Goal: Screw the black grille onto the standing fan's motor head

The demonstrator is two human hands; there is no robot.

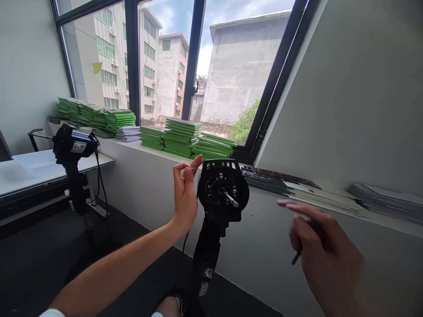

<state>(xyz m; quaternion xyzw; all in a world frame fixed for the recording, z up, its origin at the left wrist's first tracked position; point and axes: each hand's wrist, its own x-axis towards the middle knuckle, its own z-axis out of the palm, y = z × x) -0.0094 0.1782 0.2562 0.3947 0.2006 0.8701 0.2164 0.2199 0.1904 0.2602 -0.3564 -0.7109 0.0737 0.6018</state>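
Note:
In front of me stands a black machine head (209, 176) with a round vented face, on a black post (207, 246). A bare metal shaft (231, 200) sticks out of its centre towards me. My left hand (185, 193) is at the left edge of this head, thumb and fingers pinched on a small shiny metal piece (192, 168), too small to name. Away to the right, my right hand (325, 248) is slightly blurred. Its index finger points left, while the other fingers curl round a thin dark rod (296, 256), mostly hidden in the palm.
A similar black machine (74, 145) stands at the left beside a white table (36, 171). Stacks of green-edged booklets (181, 136) line the windowsill, with dark and grey stacks (280, 182) further right. A cable (183, 251) hangs left of the post. My foot (170, 306) shows below.

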